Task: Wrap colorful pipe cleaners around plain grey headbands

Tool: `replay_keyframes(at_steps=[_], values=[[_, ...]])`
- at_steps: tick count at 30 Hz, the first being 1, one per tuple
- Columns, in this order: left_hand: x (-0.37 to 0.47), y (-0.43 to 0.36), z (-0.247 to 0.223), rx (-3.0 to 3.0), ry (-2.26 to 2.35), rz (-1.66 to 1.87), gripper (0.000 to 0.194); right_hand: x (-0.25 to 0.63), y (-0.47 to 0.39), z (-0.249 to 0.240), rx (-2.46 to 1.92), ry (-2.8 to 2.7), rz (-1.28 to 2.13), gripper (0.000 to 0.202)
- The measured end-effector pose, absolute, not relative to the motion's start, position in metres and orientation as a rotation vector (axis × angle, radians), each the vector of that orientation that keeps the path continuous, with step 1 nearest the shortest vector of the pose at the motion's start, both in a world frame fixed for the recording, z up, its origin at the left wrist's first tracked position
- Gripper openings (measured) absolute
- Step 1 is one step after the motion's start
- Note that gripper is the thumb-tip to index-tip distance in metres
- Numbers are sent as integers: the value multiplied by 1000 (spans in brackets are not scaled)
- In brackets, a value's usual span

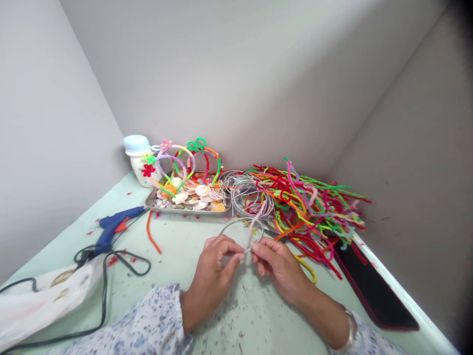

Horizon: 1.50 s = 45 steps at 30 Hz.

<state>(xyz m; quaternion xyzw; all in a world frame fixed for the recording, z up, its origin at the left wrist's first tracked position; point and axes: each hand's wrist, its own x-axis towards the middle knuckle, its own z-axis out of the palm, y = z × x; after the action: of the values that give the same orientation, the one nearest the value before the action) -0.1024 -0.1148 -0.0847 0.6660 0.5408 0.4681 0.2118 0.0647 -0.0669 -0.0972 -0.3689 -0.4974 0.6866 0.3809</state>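
Observation:
My left hand [216,264] pinches a thin grey wire [231,223] between thumb and forefinger. Close by on its right, my right hand [277,264] is closed on the same wire, the two sets of fingertips almost touching. The wire arcs up from the fingers into a small loop above them. A pale pink pipe cleaner [254,219] runs down to the fingertips; whether it is gripped too, I cannot tell. Just beyond lies a coil of grey wire [253,197], beside a large heap of coloured pipe cleaners [314,212].
A metal tray [192,213] holds seashells [201,191] and pipe-cleaner headbands [177,162]. Behind it stands a white bottle [139,165] with a blue lid. On the left lie a blue glue gun [114,224], its cord and a plastic bag [62,301]. A black mat [377,286] is at right.

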Motion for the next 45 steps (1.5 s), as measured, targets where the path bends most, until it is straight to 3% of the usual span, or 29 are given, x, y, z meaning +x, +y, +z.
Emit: replay_keyframes(at_steps=[45], values=[[-105, -110, -89, 1816, 1370, 1133, 21, 63, -62, -95, -979, -1136, 1711, 36]])
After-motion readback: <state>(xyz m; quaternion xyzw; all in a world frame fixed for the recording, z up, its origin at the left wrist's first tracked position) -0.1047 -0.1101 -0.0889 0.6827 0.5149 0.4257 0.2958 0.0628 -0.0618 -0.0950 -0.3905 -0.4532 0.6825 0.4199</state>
